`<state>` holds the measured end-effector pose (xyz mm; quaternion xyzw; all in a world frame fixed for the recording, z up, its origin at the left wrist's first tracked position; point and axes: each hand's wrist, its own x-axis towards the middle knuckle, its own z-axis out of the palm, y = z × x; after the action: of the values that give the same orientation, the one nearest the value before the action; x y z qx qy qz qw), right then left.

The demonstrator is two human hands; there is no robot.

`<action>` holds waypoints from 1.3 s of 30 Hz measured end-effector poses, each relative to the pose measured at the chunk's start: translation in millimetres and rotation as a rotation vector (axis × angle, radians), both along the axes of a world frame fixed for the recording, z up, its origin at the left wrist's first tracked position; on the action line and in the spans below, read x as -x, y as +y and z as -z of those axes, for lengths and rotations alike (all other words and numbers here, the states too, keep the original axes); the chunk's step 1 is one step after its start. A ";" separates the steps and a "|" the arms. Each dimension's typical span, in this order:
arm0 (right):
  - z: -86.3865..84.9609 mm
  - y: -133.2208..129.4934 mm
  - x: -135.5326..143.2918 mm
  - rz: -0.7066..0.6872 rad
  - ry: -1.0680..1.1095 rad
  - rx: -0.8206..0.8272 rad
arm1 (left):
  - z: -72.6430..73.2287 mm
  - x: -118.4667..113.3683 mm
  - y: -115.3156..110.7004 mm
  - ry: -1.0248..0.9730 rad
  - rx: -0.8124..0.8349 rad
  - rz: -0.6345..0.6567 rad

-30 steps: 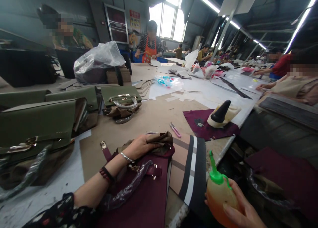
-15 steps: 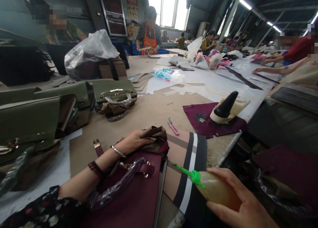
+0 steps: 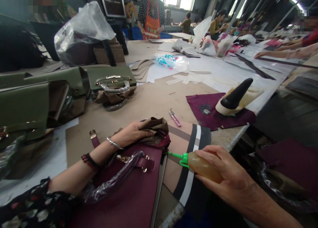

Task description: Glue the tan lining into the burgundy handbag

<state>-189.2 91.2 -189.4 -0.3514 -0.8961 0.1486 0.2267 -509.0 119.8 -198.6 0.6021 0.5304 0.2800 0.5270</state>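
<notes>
In the head view, the left hand (image 3: 132, 134) lies flat on the brown stuffing paper (image 3: 155, 127) at the open top of the burgundy handbag (image 3: 134, 191), its grip pressed down on the paper and not closed around it. The right hand (image 3: 223, 175) has its grip closed around the glue bottle (image 3: 202, 165), which lies nearly level, and the green nozzle (image 3: 177, 156) points toward the left hand and almost reaches the side edge of the bag, just under the paper. No glue shows on the bag yet, so I judge the gluing is only about to begin here. The handle (image 3: 116, 178) of this bag is wrapped in clear plastic. Beyond the left hand on the desk (image 3: 149, 105) stand several green handbags (image 3: 111, 79), which look further advanced, and small pink scissors (image 3: 174, 117) lie near.
</notes>
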 end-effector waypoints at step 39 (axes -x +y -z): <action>15.9 11.1 -11.4 -0.133 0.027 0.072 | 7.0 2.9 1.5 -0.057 -0.160 0.064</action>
<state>-177.8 102.3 -205.3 -0.2968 -0.9085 0.2003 0.2156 -511.9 121.3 -205.6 0.6506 0.4715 0.3216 0.5010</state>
